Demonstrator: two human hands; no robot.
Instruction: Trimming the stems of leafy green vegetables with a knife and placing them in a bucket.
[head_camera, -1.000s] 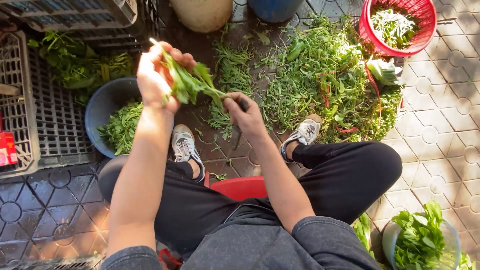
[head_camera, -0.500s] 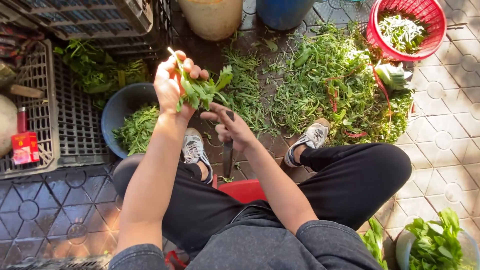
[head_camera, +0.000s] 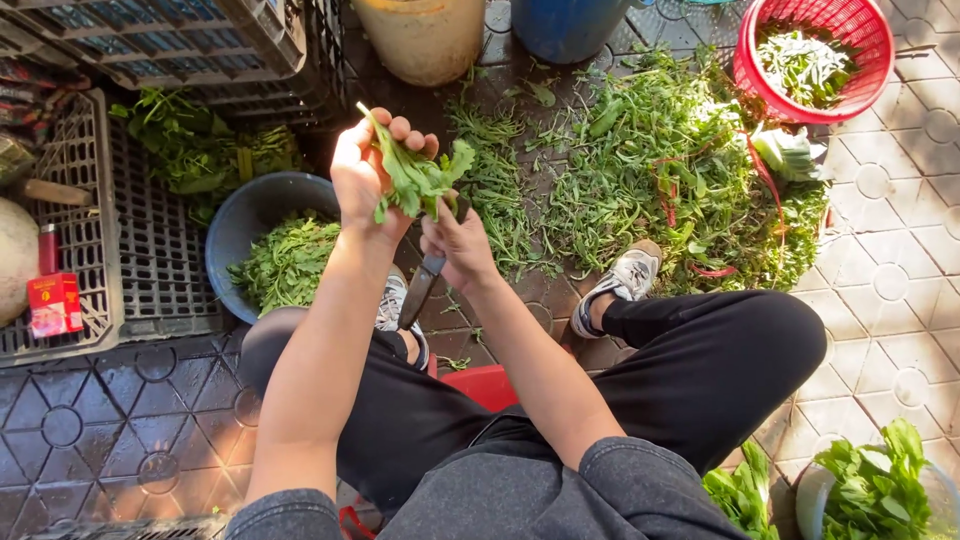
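Green cut leaves fill the grey bowl (head_camera: 232, 232) at centre left. Just right of it, the left hand (head_camera: 362, 175) is raised and clenched around a leafy sprig (head_camera: 418, 178), whose leaves spill rightward. Directly below them, the right hand (head_camera: 458, 243) grips a dark-handled knife (head_camera: 422, 290), angled down-left.

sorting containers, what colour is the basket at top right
Red, seen in the head view.

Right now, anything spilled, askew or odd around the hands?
Yes: loose green stems and leaves are strewn over the wet tiled floor, outside the round red plastic basket and dark blue basin. The left hand grips leafy greens; the right hand holds a dark knife.
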